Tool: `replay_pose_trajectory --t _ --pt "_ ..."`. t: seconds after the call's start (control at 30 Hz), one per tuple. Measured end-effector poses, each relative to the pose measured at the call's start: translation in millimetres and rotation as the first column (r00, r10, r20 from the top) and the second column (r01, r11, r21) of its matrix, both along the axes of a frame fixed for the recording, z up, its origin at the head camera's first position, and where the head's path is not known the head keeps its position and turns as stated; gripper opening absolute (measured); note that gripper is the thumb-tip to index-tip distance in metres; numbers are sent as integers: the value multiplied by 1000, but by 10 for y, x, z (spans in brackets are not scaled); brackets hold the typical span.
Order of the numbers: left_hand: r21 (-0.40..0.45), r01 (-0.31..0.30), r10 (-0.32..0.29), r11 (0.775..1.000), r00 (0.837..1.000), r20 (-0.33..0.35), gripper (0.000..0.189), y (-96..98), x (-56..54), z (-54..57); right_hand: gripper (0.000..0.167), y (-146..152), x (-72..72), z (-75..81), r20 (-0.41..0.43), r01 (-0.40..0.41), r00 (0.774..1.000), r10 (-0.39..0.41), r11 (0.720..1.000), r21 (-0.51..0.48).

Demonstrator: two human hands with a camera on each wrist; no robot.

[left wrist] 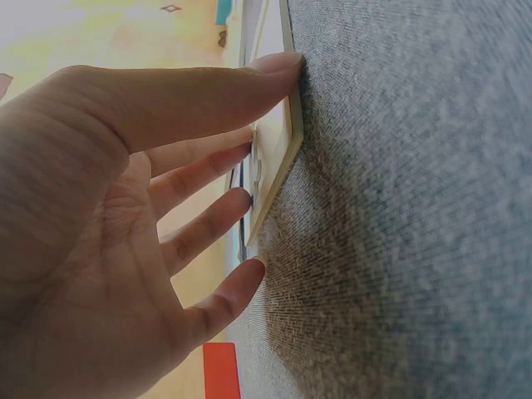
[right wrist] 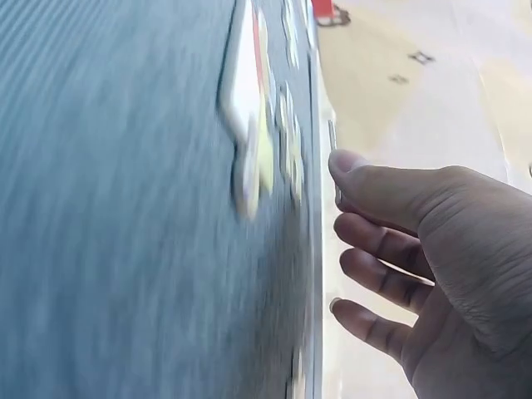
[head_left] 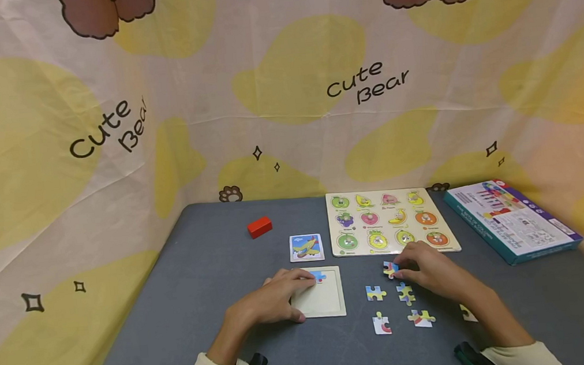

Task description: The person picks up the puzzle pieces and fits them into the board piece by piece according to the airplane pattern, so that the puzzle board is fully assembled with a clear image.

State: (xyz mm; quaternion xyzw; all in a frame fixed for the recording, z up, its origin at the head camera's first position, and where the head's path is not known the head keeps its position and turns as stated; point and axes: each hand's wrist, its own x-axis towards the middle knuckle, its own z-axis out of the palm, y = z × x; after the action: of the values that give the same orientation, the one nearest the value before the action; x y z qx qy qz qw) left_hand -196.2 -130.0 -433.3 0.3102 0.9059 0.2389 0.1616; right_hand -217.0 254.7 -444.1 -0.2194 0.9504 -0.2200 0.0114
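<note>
Right hand (head_left: 429, 270) pinches a puzzle piece (head_left: 390, 269)
Left hand (head_left: 268, 301), spread apart, touches a tray (head_left: 326, 304); loose pieces (head_left: 381, 325) lie on the tabletop (head_left: 180, 331).

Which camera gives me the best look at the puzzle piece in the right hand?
The head view: there the piece, in the right hand, shows its printed face. The right wrist view shows only its thin edge; the left wrist view doesn't show it.
</note>
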Motion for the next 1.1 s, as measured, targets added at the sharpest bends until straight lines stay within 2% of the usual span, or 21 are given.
replay_pose_trajectory --t 0.2,0.43,0.73,1.1 --pt "-2 4 -4 1000 1000 2 69 4 -6 -1 13 -242 -23 34 -30 -53 998 54 999 8" --pt "-10 -2 2 1000 1000 2 69 10 -9 10 14 -498 -59 52 -52 -74 996 75 997 12" --pt "-19 -5 5 1000 1000 16 69 11 -22 13 18 -810 -121 58 -21 -113 993 113 993 -15" --pt "-15 2 -2 1000 1000 9 69 1 -25 1 22 -1069 -155 59 -2 -167 986 167 986 9"
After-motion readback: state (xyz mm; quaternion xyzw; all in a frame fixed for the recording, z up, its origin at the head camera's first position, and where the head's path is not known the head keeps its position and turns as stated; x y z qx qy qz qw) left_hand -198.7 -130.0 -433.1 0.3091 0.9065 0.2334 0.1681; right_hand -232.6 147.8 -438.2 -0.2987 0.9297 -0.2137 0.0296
